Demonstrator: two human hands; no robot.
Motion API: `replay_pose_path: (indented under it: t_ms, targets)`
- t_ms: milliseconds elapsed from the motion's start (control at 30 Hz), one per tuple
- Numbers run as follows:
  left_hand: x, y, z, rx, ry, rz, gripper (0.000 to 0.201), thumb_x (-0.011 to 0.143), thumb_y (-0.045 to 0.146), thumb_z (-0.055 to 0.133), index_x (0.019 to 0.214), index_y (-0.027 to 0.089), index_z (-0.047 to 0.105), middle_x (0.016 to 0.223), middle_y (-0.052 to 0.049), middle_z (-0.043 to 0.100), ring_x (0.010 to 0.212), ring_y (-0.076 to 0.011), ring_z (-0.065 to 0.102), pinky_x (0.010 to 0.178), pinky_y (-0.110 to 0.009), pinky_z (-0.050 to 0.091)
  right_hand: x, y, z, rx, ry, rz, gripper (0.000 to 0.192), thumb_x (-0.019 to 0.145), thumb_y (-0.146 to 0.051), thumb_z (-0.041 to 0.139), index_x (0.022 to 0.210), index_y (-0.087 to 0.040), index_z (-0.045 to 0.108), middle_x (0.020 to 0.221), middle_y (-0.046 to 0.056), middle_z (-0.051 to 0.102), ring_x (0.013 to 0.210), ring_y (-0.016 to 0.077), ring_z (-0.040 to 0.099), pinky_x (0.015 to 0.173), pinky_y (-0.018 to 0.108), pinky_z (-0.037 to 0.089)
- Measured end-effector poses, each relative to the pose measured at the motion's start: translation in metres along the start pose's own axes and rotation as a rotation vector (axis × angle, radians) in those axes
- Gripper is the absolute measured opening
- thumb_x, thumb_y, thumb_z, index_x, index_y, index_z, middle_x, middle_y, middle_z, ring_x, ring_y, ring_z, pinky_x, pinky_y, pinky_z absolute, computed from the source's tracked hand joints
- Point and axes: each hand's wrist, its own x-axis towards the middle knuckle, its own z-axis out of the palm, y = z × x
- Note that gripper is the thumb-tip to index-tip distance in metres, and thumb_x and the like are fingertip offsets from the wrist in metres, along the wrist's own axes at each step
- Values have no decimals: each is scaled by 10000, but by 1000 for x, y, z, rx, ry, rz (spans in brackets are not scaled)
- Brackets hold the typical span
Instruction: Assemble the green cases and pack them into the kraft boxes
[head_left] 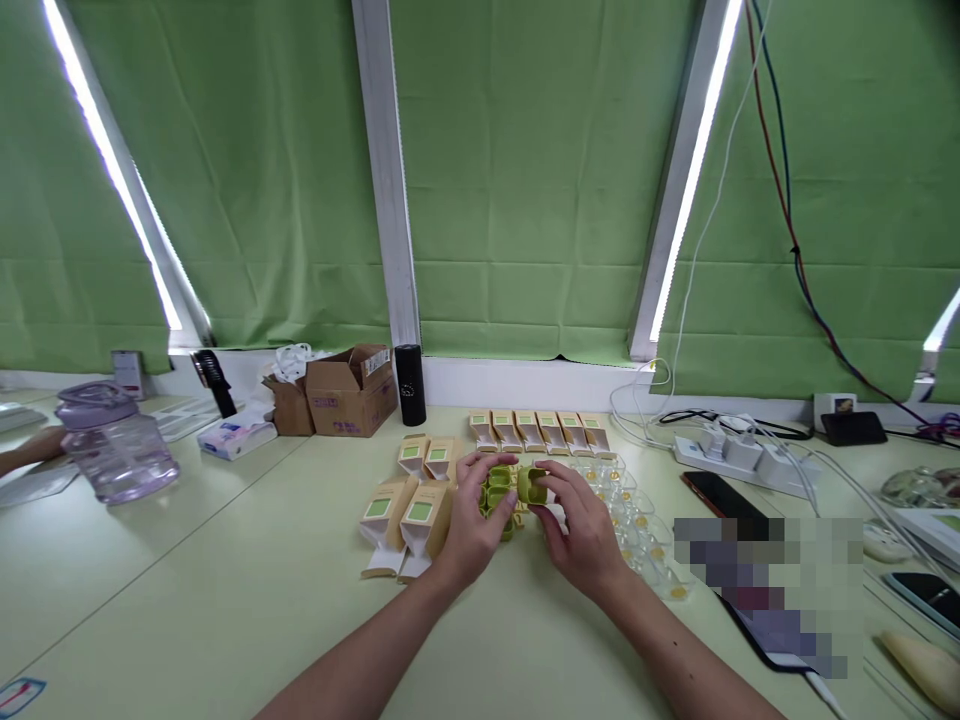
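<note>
My left hand (pixel 471 520) and my right hand (pixel 581 525) meet over the middle of the pale green table (pixel 225 590). My right hand pinches a small round green cap (pixel 531 485) between its fingertips. My left hand rests on a cluster of similar green pieces (pixel 496 490), its fingers touching them. Tan cartons with green labels (pixel 409 515) lie just left of my left hand. A row of the same cartons (pixel 538 430) stands behind the hands. Clear plastic trays with yellow dots (pixel 637 530) lie under and right of my right hand.
A brown cardboard box (pixel 351 390) and a black cylinder (pixel 409 384) stand at the back. A purple-lidded jar (pixel 112 445) sits far left near another person's hand (pixel 30 448). A power strip (pixel 739 455), cables and phones (pixel 716 492) occupy the right side.
</note>
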Motion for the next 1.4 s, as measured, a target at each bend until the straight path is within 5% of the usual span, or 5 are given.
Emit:
replay_pose_path:
  t_ms: [133,300,1400]
  targets:
    - [-4,1,-1,141,-131,149,532,879,216,729,1399,266,630,1401,-128,624,1408,-348,434,1185,-547,392,2,0,-3,-72,-24,-59,352,1003,-93,523,1309,-237,619,1339,181,674,1248,312,689,972,497,641]
    - [-4,-3,3,242,-127,226,535,865,131,722,1377,259,635,1357,-113,667,1333,-335,466,1138,-552,426,1,0,-1,-74,-34,-81,397,997,-62,514,1346,-219,620,1368,195,654,1263,306,682,964,459,648]
    - [-2,-9,5,144,-38,115,420,838,149,784,1242,245,726,1239,-107,712,1283,-309,511,1098,-490,495,2,1,-1,-100,-22,-100,337,1003,-62,523,1283,-205,644,1322,199,642,1244,312,662,949,494,645]
